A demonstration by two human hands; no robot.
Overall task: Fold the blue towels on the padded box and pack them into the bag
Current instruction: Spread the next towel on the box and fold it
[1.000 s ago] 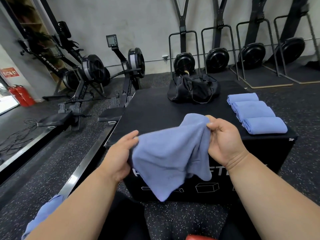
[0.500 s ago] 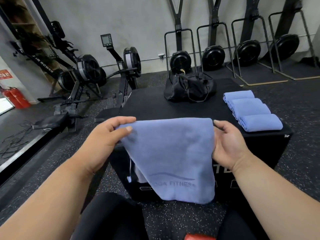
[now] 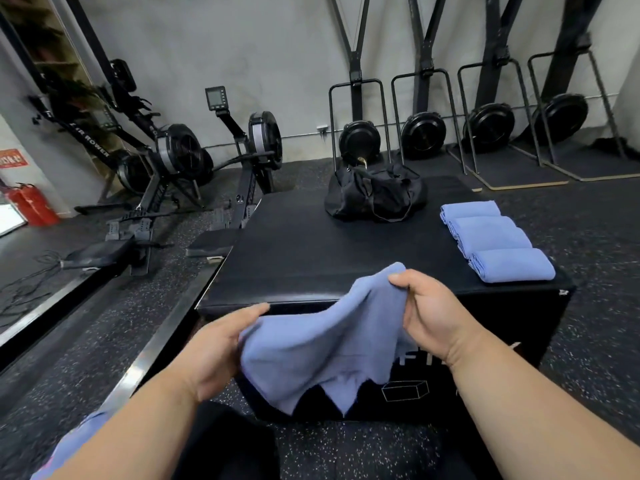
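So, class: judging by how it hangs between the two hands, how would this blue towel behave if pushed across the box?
The blue towel sags and creases between the grips, so it is probably floppy. Pushed, it would likely bunch rather than slide.

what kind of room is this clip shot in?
Most likely a gym: rowing machines along the left, upright ski-type trainers against the wall, and speckled rubber flooring around a padded box.

A grey concrete wall backs rowing machines and upright ski trainers. Speckled black rubber floor; red fire extinguishers stand at the left.
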